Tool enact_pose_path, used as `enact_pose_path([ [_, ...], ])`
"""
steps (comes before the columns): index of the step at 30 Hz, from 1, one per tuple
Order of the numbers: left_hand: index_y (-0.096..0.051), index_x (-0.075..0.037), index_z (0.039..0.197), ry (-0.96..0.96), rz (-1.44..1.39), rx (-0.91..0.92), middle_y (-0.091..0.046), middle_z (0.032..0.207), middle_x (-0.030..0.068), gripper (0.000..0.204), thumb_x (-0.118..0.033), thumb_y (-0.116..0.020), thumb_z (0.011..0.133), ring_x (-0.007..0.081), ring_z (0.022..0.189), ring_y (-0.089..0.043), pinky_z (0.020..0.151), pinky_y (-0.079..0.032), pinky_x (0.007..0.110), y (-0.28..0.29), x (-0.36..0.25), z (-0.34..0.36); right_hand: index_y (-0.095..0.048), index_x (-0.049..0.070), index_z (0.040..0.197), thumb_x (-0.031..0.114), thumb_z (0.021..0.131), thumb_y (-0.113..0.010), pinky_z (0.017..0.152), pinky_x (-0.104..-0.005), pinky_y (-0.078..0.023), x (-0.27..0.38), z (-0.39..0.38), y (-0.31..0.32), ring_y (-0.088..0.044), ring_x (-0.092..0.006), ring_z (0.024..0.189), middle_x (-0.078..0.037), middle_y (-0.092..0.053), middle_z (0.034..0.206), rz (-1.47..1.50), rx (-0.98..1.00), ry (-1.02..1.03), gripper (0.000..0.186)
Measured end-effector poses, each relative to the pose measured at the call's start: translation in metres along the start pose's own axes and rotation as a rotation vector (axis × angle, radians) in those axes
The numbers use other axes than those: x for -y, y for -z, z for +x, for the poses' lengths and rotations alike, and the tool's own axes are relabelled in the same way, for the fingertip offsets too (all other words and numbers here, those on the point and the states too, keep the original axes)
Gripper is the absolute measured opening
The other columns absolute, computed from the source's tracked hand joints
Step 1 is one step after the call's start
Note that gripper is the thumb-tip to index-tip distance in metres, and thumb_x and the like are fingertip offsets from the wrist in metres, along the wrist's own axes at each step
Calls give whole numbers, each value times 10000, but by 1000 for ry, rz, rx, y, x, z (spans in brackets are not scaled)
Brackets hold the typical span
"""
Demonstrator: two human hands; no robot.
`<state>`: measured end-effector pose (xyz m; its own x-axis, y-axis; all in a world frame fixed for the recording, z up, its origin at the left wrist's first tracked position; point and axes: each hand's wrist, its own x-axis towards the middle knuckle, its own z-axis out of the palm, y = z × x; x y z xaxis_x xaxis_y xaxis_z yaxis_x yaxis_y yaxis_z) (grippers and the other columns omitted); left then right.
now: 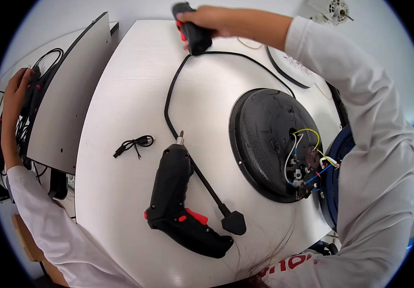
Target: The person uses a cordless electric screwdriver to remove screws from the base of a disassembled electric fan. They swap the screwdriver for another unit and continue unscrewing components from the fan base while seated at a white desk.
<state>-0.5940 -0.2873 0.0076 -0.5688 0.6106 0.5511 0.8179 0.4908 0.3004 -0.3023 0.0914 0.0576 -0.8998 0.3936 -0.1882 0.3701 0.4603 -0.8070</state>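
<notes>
My right hand is closed round a black cordless screwdriver with red buttons, at the far edge of the white table. Beyond the upright panel on the left, my left hand curls over another black-and-red screwdriver; its grip is partly hidden. A third cordless screwdriver lies on the table, its bit pointing away from me. Under its tip runs a black power cord ending in a plug. The round black appliance base to the right has exposed coloured wires.
A short tied USB cable lies left of the middle. The grey panel stands along the table's left side, with several cables behind it. A white round lid and a small motor are at the far right.
</notes>
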Motion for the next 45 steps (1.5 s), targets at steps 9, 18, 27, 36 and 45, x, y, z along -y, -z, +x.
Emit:
enact_pose_path([
  [9,-586,-13,964,35,30,20,-628,898,127,353,-326,-431,911,226,847,-584,783,-414,287,-13,-49,0,-556,43,977,353,921,-436,669,-291,-501,-45,-70,-11,-592,-154,660,-78,-619,808,23,-73,-387,337],
  [18,-585,-13,986,27,-25,18,-632,953,128,352,-307,-405,912,252,922,-582,844,-404,297,-14,-55,-1,-436,-26,1210,465,873,-458,835,-375,-449,-60,-70,-13,-547,-270,975,-207,-464,1173,-729,-208,-383,596],
  [27,-545,-34,1015,33,24,18,-622,860,133,250,-234,-471,886,234,777,-581,729,-436,303,-12,-55,-7,-399,63,1246,51,762,-590,1021,-363,-352,16,-164,-85,-371,-276,1238,-93,-427,1273,-816,748,972,521],
  [36,-519,-27,963,88,84,35,-543,686,94,183,-184,-523,868,165,639,-511,619,-415,281,-6,-78,-14,-423,76,1151,17,737,-588,719,-395,-477,23,-151,-105,-582,-313,825,-156,-488,1022,-681,745,1053,449],
  [45,-563,4,887,100,0,34,-588,685,112,134,-82,-583,785,193,615,-535,605,-430,293,-5,-100,-16,-351,131,1214,54,755,-613,818,-282,-404,56,-63,-42,-491,-132,919,-53,-498,998,-233,82,824,533],
])
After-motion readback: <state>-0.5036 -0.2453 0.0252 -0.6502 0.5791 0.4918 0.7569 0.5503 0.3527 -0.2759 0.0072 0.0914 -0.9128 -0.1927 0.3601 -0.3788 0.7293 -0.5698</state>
